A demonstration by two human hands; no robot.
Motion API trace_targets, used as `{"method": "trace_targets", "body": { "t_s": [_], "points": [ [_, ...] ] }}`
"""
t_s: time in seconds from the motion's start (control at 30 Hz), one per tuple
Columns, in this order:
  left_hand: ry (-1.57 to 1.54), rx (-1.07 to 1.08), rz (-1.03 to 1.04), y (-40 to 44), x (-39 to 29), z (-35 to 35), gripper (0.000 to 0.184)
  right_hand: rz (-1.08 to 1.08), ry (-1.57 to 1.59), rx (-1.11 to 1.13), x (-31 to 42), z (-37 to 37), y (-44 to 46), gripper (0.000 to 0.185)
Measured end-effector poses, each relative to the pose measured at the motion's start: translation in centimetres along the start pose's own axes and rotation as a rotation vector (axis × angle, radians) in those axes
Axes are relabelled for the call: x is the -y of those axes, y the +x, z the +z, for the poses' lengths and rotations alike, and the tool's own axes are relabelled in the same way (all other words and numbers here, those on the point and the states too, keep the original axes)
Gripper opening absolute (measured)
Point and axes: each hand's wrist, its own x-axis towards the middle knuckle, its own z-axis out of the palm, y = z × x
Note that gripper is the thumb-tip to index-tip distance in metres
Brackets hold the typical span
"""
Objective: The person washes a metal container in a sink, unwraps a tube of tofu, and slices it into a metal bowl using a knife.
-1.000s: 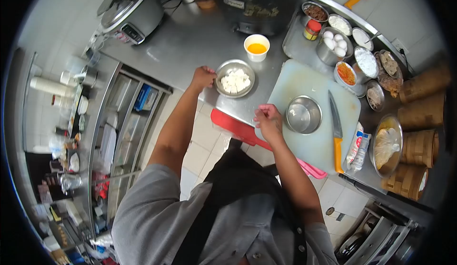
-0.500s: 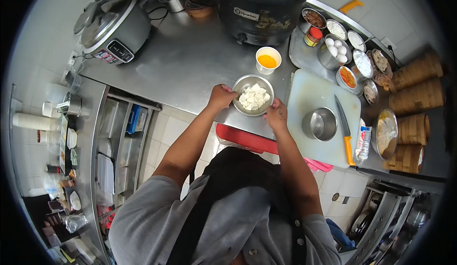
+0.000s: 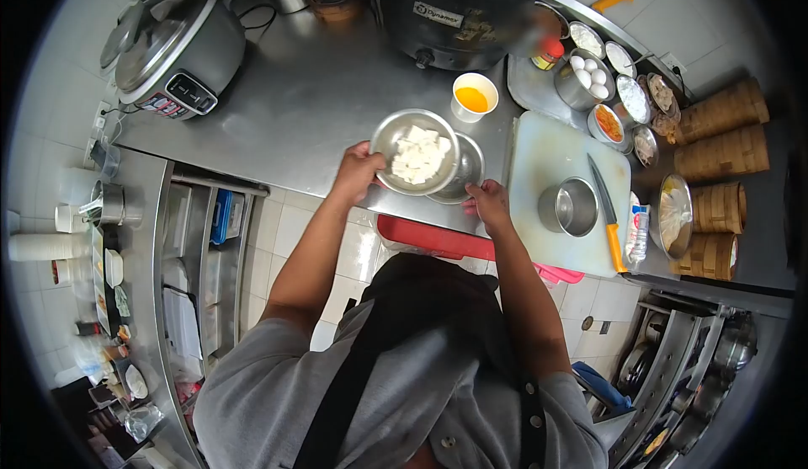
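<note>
Bowl [image 3: 385, 137] is between left hand [image 3: 358, 171], gripping it, and right hand [image 3: 491, 203], pinching second bowl [image 3: 470, 164].

Pale plate [image 3: 438, 14] on front of black kettle [image 3: 480, 35]: round logo, then "Dynamex", last letters soft. Red-and-white sticker on grey cooker [image 3: 211, 61]: lettering, illegible. Printed packet [image 3: 638, 235] beside cutting board [image 3: 547, 166]: red and blue marks, too small to read.
</note>
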Motion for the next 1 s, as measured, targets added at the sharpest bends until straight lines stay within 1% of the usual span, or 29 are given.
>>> {"method": "trace_targets", "body": {
  "t_s": [0.03, 0.13, 0.23, 0.3, 0.37, 0.4, 0.43, 0.47, 0.5, 0.57, 0.6, 0.63, 0.67, 0.7, 0.73, 0.77, 0.8, 0.83, 0.9, 0.93, 1.0],
  "points": [
    [0.000, -0.026, 0.024, -0.3, -0.5, -1.0, 0.022, -0.019, -0.037, -0.005, -0.2, 0.0, 0.2, 0.014],
    [0.087, -0.092, 0.075, -1.2, -1.4, -3.9, 0.023, -0.133, -0.006, -0.094, 0.3, -1.0, -0.9, 0.013],
    [0.144, -0.132, 0.045, -1.2, -0.3, -5.7, 0.024, -0.129, 0.405, -0.165, 4.1, -2.7, -5.1, 0.022],
    [0.093, -0.115, -0.004, -1.1, 1.1, -5.7, 0.024, -0.184, 0.458, -0.279, 5.4, -5.6, -5.1, 0.025],
    [0.059, -0.099, -0.044, -0.6, 2.9, -5.2, 0.024, -0.299, 0.467, -0.273, 8.9, -8.3, -4.1, 0.018],
    [0.040, -0.085, -0.054, -0.5, 3.3, -4.5, 0.024, -0.321, 0.415, -0.362, 11.1, -8.9, -3.7, 0.015],
    [0.023, -0.069, -0.065, -0.4, 3.7, -3.8, 0.024, -0.289, 0.502, -0.383, 11.5, -9.9, -1.0, 0.016],
    [0.060, -0.042, -0.067, 0.5, 4.9, -3.8, 0.024, -0.251, 0.637, -0.350, 13.3, -9.4, 0.1, 0.019],
    [0.031, -0.039, -0.070, 0.3, 5.1, -3.4, 0.025, -0.282, 0.619, -0.336, 12.2, -9.8, 3.5, 0.021],
    [-0.020, 0.000, -0.081, -0.1, 5.2, -1.7, 0.028, -0.251, 0.679, -0.348, 10.4, -9.1, 8.9, 0.023],
    [-0.065, 0.014, -0.068, 0.0, 5.2, -0.8, 0.028, -0.192, 0.718, -0.327, 9.8, -9.0, 11.3, 0.023],
    [-0.108, 0.022, -0.065, -0.4, 5.2, -0.3, 0.029, -0.176, 0.816, -0.363, 9.4, -8.0, 12.2, 0.026],
    [-0.109, 0.056, -0.068, -0.3, 5.3, 0.0, 0.019, -0.088, 0.806, -0.413, 9.6, -7.4, 13.3, 0.023],
    [-0.090, 0.053, -0.094, -0.3, 5.4, 0.6, 0.017, -0.064, 0.853, -0.431, 10.0, -6.9, 13.4, 0.025],
    [-0.068, 0.036, -0.129, -1.0, 5.6, 0.8, 0.017, -0.024, 0.897, -0.441, 10.1, -6.6, 13.0, 0.027],
    [-0.044, 0.012, -0.156, -1.2, 5.3, 1.1, 0.019, 0.021, 0.887, -0.405, 10.8, -6.6, 12.4, 0.028],
    [0.050, -0.079, -0.213, -2.5, 3.5, 2.4, 0.024, 0.070, 0.876, -0.365, 12.0, -6.5, 11.1, 0.030],
    [0.163, -0.189, -0.075, -2.7, 4.4, 2.2, 0.022, 0.126, 0.860, -0.325, 12.9, -6.9, 9.5, 0.031],
    [0.383, -0.407, 0.225, -2.2, 6.6, 0.7, 0.019, -0.132, 0.587, -0.247, 14.6, -8.1, 4.0, 0.032],
    [0.396, -0.386, 0.354, -1.9, 7.3, 0.9, 0.018, -0.253, 0.440, -0.198, 14.3, -9.1, 1.4, 0.033],
    [0.443, -0.371, 0.598, -2.2, 8.0, 0.9, 0.016, -0.624, -0.065, -0.409, 10.9, -13.7, -2.3, 0.019]
  ]
}}
